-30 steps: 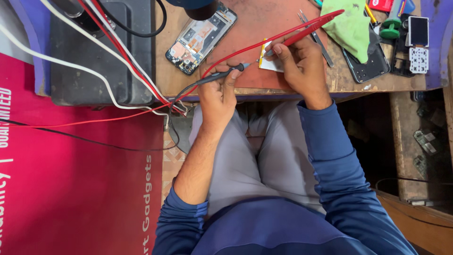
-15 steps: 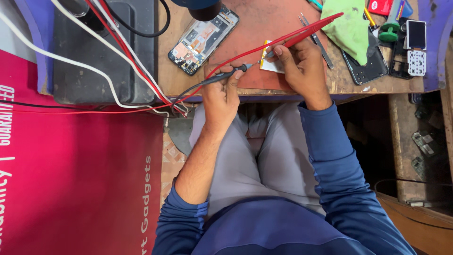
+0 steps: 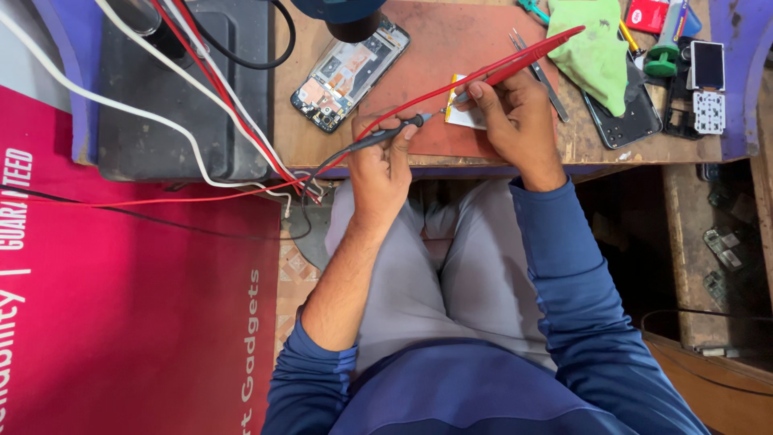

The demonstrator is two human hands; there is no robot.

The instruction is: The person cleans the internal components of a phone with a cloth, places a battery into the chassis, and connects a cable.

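Note:
My left hand (image 3: 385,157) grips a black meter probe (image 3: 378,137), its metal tip pointing right at a small white part (image 3: 460,117) on the red work mat (image 3: 451,56). My right hand (image 3: 515,113) holds a red meter probe (image 3: 523,60) like a pen, tip down on the same white part. An opened phone (image 3: 348,74) with its insides showing lies on the bench to the left of the mat, apart from both hands.
A black box (image 3: 181,97) with red, white and black leads sits at the left. Tweezers (image 3: 538,68), a green cloth (image 3: 592,44), a dark phone back (image 3: 632,117) and small parts lie at the right. A red banner (image 3: 129,322) hangs below the bench.
Both hands keep their probes on the white part; they have barely shifted.

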